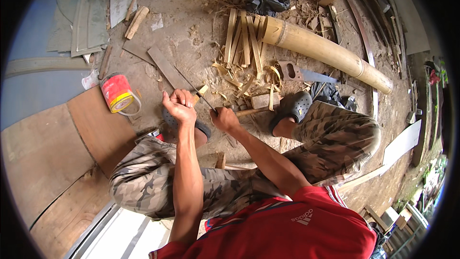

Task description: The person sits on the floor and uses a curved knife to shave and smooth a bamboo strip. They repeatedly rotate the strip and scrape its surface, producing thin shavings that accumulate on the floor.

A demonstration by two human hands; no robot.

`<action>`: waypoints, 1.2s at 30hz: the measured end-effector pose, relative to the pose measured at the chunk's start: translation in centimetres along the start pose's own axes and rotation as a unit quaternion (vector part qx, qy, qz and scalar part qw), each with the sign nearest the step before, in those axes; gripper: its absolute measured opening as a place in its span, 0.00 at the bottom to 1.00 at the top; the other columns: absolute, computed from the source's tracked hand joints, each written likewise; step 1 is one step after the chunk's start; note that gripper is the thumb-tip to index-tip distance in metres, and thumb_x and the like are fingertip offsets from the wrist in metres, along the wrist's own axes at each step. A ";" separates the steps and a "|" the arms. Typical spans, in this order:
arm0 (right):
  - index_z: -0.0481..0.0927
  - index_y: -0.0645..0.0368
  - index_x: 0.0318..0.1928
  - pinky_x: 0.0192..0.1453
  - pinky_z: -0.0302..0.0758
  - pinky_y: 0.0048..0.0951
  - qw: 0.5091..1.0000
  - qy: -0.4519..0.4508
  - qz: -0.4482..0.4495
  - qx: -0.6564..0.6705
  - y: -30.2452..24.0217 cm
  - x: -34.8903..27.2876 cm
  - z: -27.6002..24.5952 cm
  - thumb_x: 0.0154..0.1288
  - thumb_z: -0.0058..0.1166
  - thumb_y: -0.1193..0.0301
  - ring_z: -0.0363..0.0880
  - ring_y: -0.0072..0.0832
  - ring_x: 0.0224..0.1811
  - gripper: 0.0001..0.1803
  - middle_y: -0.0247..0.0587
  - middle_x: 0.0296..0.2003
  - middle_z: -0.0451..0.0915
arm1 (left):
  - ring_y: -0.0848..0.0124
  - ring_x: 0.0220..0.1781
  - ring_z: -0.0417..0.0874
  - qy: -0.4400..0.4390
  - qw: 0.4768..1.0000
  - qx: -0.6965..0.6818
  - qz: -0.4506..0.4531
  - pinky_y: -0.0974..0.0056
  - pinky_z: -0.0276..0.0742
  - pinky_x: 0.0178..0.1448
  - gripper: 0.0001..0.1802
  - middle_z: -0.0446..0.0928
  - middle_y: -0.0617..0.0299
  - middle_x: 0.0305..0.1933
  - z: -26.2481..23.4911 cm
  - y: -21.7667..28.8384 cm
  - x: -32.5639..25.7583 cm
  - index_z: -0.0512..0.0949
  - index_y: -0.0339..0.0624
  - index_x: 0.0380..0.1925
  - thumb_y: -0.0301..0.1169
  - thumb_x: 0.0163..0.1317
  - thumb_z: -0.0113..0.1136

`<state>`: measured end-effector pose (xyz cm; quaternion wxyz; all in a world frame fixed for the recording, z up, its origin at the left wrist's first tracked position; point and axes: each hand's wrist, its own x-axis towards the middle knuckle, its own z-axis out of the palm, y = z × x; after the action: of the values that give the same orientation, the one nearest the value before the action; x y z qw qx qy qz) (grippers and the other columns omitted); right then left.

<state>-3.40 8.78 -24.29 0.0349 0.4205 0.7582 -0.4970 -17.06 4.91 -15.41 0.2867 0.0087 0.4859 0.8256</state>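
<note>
While the person squats on the dirt floor (191, 9), the left hand (178, 105) curls its fingers tight around a small bamboo piece (201, 91) and the right hand (224, 119) clenches a long thin blade (191, 84) laid against it. Split bamboo strips (244, 38) already lie stacked beside the big bamboo pole (326, 50), shavings around them; most of that pole looks uncut, so plenty seems left. Handsaw (304, 73) and mallet (256, 104) rest nearby
</note>
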 end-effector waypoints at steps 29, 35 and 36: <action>0.79 0.67 0.31 0.34 0.73 0.45 0.999 -0.010 0.010 0.050 -1.5 0.2 -2.2 0.68 0.50 0.58 0.77 0.53 0.25 0.21 0.59 0.21 0.76 | 0.75 0.13 0.53 -0.012 1.000 0.004 0.018 0.67 0.50 0.22 0.29 0.53 0.68 0.10 2.9 1.3 1.9 0.55 0.50 0.11 0.56 0.65 0.35; 0.79 0.67 0.33 0.35 0.73 0.45 0.996 -0.049 0.027 0.075 -0.9 0.7 -1.3 0.67 0.53 0.54 0.77 0.51 0.25 0.23 0.57 0.22 0.78 | 0.73 0.15 0.54 0.014 0.998 -0.038 -0.053 0.67 0.51 0.22 0.31 0.53 0.67 0.11 2.3 0.4 2.9 0.55 0.50 0.11 0.60 0.63 0.35; 0.79 0.67 0.34 0.35 0.73 0.46 0.992 -0.064 0.042 0.099 -0.9 0.7 -1.5 0.67 0.53 0.53 0.78 0.52 0.26 0.24 0.58 0.23 0.79 | 0.73 0.15 0.54 0.014 0.998 -0.032 -0.059 0.67 0.51 0.22 0.31 0.53 0.67 0.11 2.5 0.4 3.1 0.55 0.50 0.11 0.60 0.63 0.35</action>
<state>-3.90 10.27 -23.25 0.0627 0.4206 0.6828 -0.5941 -19.08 8.20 -14.58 0.3275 -0.0409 0.4630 0.8226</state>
